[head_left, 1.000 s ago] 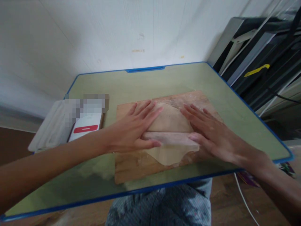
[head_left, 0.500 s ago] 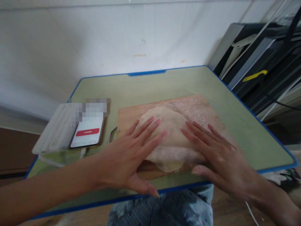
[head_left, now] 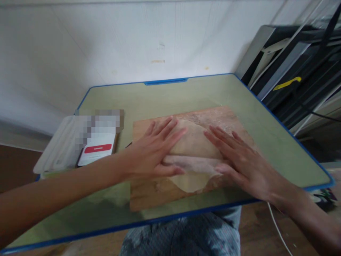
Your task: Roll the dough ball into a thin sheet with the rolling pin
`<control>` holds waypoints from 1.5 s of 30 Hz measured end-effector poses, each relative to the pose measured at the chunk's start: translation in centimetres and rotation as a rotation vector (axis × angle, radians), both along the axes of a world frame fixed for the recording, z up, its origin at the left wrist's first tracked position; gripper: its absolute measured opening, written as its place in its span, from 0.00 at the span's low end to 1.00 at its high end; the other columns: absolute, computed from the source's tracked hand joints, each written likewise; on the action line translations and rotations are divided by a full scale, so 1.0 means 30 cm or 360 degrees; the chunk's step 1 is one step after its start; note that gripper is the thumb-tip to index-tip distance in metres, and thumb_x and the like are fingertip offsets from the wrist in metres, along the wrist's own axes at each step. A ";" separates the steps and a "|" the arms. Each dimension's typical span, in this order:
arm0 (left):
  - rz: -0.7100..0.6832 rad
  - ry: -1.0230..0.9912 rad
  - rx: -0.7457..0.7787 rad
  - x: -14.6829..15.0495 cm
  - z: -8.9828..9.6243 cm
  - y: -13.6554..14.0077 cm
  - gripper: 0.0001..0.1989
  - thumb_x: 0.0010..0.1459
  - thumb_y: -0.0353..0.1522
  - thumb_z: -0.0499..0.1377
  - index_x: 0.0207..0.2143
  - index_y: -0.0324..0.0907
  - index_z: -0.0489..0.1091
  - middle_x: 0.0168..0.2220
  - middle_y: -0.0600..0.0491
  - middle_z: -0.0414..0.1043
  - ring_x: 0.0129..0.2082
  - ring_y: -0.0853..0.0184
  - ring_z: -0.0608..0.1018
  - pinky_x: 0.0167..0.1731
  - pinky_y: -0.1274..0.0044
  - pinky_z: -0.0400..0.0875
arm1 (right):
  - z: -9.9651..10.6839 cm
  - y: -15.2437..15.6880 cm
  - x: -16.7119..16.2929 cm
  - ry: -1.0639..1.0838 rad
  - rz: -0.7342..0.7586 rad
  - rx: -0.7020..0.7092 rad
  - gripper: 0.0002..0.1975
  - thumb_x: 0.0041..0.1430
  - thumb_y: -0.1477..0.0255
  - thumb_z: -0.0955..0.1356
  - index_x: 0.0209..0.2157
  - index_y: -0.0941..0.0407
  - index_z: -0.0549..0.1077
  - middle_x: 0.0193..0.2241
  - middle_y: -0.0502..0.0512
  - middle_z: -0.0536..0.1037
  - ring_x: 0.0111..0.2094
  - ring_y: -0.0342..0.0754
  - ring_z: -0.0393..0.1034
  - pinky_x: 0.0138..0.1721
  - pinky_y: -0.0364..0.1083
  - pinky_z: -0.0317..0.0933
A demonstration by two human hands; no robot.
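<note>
A thin round sheet of dough [head_left: 194, 138] lies on a wooden board [head_left: 149, 199] in front of me. Across it runs a pale, floury roll [head_left: 193, 164], which looks like a rolling pin, perhaps with dough around it; both its ends are hidden under my hands. My left hand [head_left: 157, 153] rests flat over the left end, fingers stretched forward onto the dough and thumb along the near side. Over the right end lies my right hand [head_left: 237, 160], also flat, with its fingers reaching toward the middle. Neither hand is closed around the roll.
The board sits on a green table with a blue edge [head_left: 165, 217]. At the left, a phone [head_left: 98, 147] leans on a translucent plastic box [head_left: 64, 142]. A white wall [head_left: 133, 42] stands behind, and dark flat items [head_left: 293, 71] are stacked at the right.
Both hands have slid forward, away from me, and the roll has moved the same way over the dough. More of the board's near edge shows now.
</note>
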State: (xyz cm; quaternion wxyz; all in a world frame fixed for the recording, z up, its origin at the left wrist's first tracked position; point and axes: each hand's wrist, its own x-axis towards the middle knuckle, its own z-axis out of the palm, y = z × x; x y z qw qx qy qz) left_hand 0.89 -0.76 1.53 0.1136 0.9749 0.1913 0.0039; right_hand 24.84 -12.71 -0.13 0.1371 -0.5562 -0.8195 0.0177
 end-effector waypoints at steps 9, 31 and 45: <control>0.0002 0.0024 0.0009 -0.013 0.008 -0.043 0.46 0.53 0.59 0.43 0.64 0.37 0.44 0.66 0.37 0.37 0.65 0.50 0.41 0.59 0.55 0.41 | -0.003 -0.006 -0.017 -0.0039 -0.0026 0.0088 0.32 0.63 0.55 0.54 0.64 0.55 0.44 0.62 0.63 0.55 0.63 0.52 0.43 0.57 0.62 0.49; 0.0233 0.0069 0.0034 0.001 0.000 -0.044 0.48 0.54 0.60 0.31 0.64 0.33 0.40 0.66 0.36 0.37 0.65 0.51 0.40 0.59 0.55 0.40 | -0.005 -0.003 -0.039 -0.0168 -0.0121 0.0179 0.32 0.64 0.55 0.51 0.61 0.62 0.54 0.59 0.67 0.60 0.61 0.55 0.52 0.56 0.62 0.52; 0.0175 -0.0025 0.0157 -0.010 0.000 -0.094 0.48 0.53 0.60 0.33 0.63 0.33 0.46 0.65 0.37 0.44 0.65 0.51 0.44 0.59 0.56 0.41 | -0.005 -0.040 -0.069 -0.0161 -0.0157 0.0190 0.32 0.63 0.54 0.52 0.61 0.61 0.54 0.58 0.67 0.62 0.60 0.56 0.54 0.55 0.62 0.53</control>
